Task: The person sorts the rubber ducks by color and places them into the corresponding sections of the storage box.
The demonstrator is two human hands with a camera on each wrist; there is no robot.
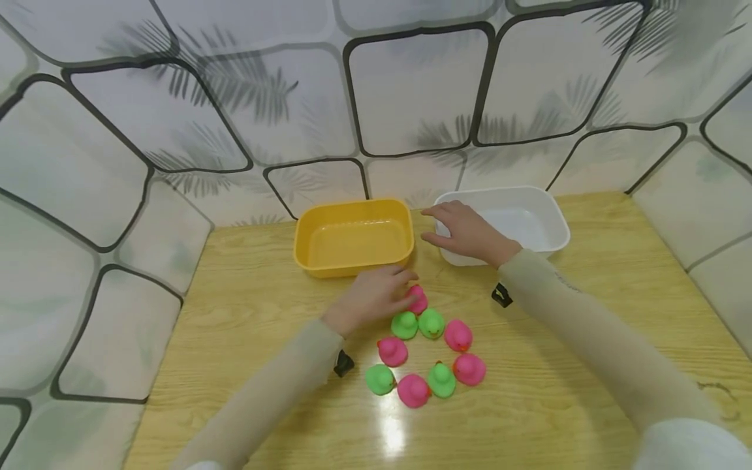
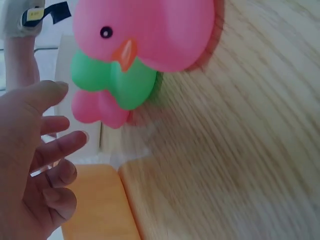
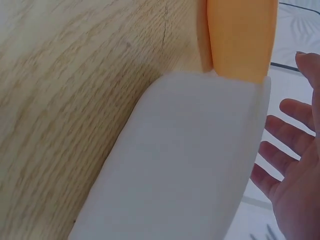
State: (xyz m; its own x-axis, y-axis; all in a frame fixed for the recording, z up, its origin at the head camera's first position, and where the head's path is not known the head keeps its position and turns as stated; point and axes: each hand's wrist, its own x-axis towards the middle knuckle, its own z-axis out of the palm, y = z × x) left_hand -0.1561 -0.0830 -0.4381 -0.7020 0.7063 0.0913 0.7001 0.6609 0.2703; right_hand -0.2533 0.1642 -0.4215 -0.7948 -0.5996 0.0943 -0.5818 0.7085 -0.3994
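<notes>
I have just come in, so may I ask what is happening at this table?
A person has both arms over a table and holds nothing. The left hand is by the pink duck nearest the yellow tub; the right hand is at the left end of the white tub. Five pink and four green ducks are on the table, and none shows in either tub.

My left hand [image 2: 22, 155] has a near pink toy duck [image 2: 170, 30], a green duck [image 2: 134, 85] and a farther pink duck [image 2: 112, 111] on its thumb side, an orange tub [image 2: 100, 202] behind its lower fingers.
</notes>
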